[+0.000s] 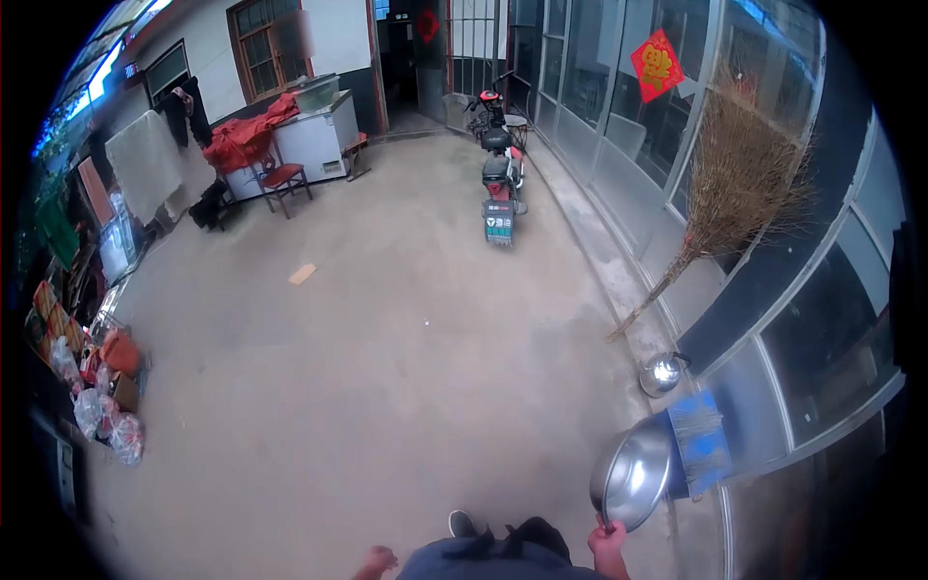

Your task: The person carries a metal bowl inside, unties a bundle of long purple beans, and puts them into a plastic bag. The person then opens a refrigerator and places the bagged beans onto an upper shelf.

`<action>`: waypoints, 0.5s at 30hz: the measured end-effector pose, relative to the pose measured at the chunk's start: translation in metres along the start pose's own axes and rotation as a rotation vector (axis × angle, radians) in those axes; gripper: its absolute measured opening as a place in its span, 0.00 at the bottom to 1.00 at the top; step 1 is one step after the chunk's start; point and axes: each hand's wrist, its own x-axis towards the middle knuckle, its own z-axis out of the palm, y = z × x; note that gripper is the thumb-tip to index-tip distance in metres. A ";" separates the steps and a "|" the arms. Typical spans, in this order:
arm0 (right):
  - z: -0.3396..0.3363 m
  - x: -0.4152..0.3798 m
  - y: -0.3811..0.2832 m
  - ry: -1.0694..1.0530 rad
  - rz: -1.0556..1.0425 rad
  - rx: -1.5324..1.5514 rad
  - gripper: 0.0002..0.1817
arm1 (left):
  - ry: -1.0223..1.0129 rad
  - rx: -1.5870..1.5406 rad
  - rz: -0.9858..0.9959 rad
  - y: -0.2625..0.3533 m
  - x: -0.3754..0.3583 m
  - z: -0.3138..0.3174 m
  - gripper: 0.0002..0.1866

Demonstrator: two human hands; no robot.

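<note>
My right hand (607, 543) grips the rim of a shiny metal basin (636, 476) at the lower right, its hollow side facing up and to the right. Behind the basin stands a blue container (698, 445) with a worn, grey-streaked side. My left hand (378, 559) is low in the view beside my body, away from any object; its fingers look partly curled and apart, with nothing between them. A silver kettle (661, 374) sits just beyond the basin, by the wall ledge.
A twig broom (735, 174) leans on the glazed wall at right. An electric scooter (498, 179) is parked ahead. Bagged items (108, 416) lie at left. A chair (282, 177) stands by a white freezer (324, 145). A flat tan piece (303, 275) lies on the concrete.
</note>
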 end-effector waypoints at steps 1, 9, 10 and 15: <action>0.020 0.006 0.004 -0.043 -0.038 0.071 0.08 | 0.082 -0.024 0.078 0.062 -0.004 -0.004 0.14; 0.196 0.118 0.057 -0.135 0.113 0.106 0.11 | 0.190 0.072 0.451 0.334 0.142 -0.033 0.13; 0.215 0.145 0.063 -0.126 0.171 0.107 0.12 | 0.196 0.071 0.453 0.351 0.150 -0.036 0.13; 0.326 0.268 0.088 -0.505 -0.024 -0.714 0.10 | 0.191 -0.122 0.187 0.357 0.210 -0.038 0.11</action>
